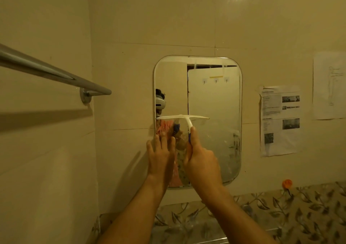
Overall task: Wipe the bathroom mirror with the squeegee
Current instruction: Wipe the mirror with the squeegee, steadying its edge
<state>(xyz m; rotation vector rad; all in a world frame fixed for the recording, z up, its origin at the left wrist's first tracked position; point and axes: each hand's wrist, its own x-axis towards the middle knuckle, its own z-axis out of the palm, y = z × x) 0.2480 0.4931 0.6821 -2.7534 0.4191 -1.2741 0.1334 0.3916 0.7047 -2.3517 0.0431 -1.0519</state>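
Observation:
A rounded rectangular mirror (213, 93) hangs on the beige tiled wall. My right hand (201, 156) is shut on the handle of a white squeegee (184, 117). Its blade lies level across the left half of the glass, about mid-height. My left hand (161, 154) rests flat with fingers spread on the mirror's lower left edge. The lower right part of the glass looks cloudy and streaked. Above the blade the glass reflects a white door with hooks.
A metal towel bar (56, 74) juts from the left wall at head height. Printed paper sheets (280, 120) are stuck on the wall right of the mirror. An orange flower-shaped hook (287, 183) sits above the leaf-patterned tile band (280, 210).

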